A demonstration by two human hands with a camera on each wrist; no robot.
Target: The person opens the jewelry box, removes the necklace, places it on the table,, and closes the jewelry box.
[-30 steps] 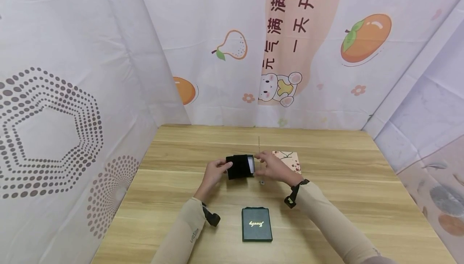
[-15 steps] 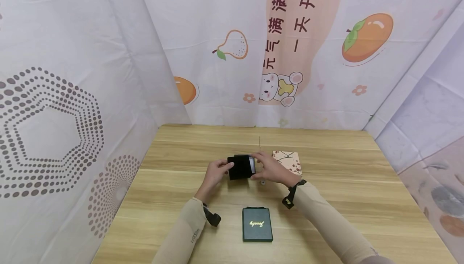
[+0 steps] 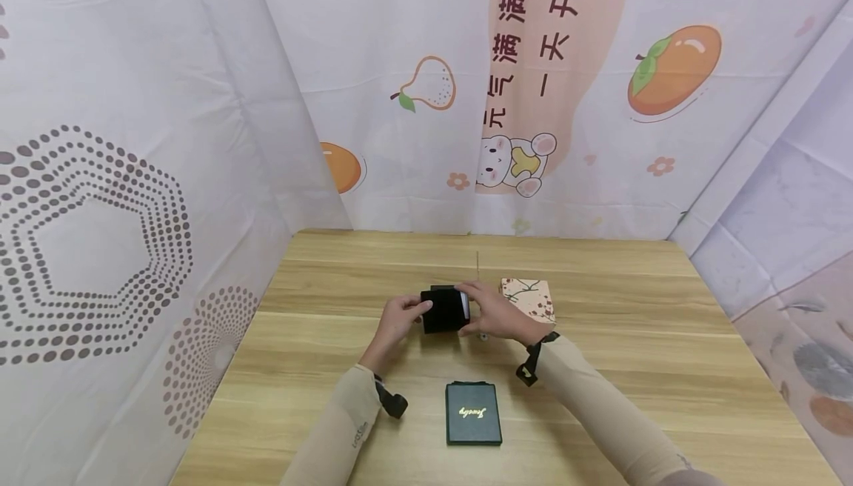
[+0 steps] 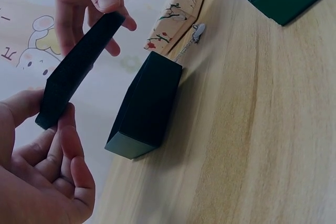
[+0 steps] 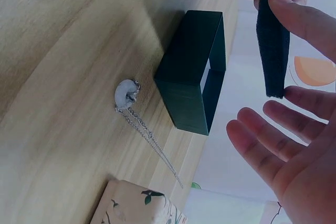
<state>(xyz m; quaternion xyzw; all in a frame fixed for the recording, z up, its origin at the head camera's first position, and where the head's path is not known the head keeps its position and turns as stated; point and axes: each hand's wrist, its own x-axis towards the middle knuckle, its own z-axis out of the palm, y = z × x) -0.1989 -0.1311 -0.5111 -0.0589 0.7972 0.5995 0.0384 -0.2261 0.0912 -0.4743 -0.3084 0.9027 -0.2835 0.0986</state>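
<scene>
A black velvet jewelry-box insert [image 3: 445, 311] is held above an uncovered dark green box base [image 5: 189, 56], most of which it hides in the head view. My left hand [image 3: 395, 318] pinches the insert's left end between thumb and fingers. At the other end, my right hand [image 3: 498, 314] has its thumb and index finger on the edges, the other fingers spread, as the right wrist view shows. A silver necklace with a round pendant [image 5: 126, 95] lies on the table beside the base, below my right hand.
A cream box with a floral print [image 3: 529, 298] stands right of the necklace. Nearer me lies the dark green lid [image 3: 473, 413] with gold lettering. The wooden table [image 3: 346, 278] ends against printed curtains at the back.
My right hand has moved left and now has its thumb and index finger at the insert's right edge. The insert has shifted slightly right in my left hand.
</scene>
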